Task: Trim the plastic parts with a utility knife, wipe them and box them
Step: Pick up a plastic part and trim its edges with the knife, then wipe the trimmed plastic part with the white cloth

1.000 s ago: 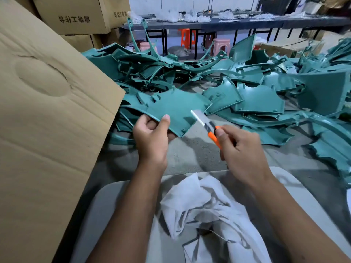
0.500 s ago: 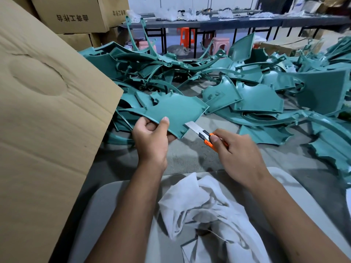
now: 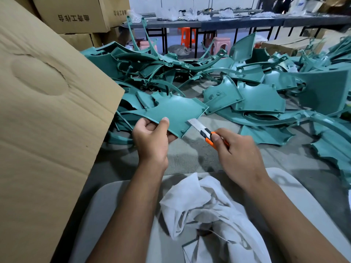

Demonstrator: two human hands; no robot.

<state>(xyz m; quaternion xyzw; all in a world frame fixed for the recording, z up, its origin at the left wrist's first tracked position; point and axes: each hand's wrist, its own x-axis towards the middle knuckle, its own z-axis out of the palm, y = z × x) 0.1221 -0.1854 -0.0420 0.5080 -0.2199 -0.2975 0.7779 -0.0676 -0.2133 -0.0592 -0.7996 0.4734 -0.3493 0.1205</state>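
My left hand (image 3: 152, 138) grips a flat teal plastic part (image 3: 174, 112) by its near edge, thumb on top. In my right hand (image 3: 237, 150) is an orange utility knife (image 3: 206, 133), its fingers curled round the handle. The extended blade touches the part's right near edge. A crumpled white cloth (image 3: 205, 209) lies on my lap below both hands. The big cardboard box flap (image 3: 47, 111) stands at the left.
A large heap of teal plastic parts (image 3: 247, 88) covers the floor ahead and to the right. Stacked cardboard boxes (image 3: 76, 18) stand at the back left. Long tables (image 3: 228, 21) with stools beneath run along the back.
My right hand has drawn the knife down and toward me along the part's right edge. My left hand keeps hold of the part, which has tilted slightly.
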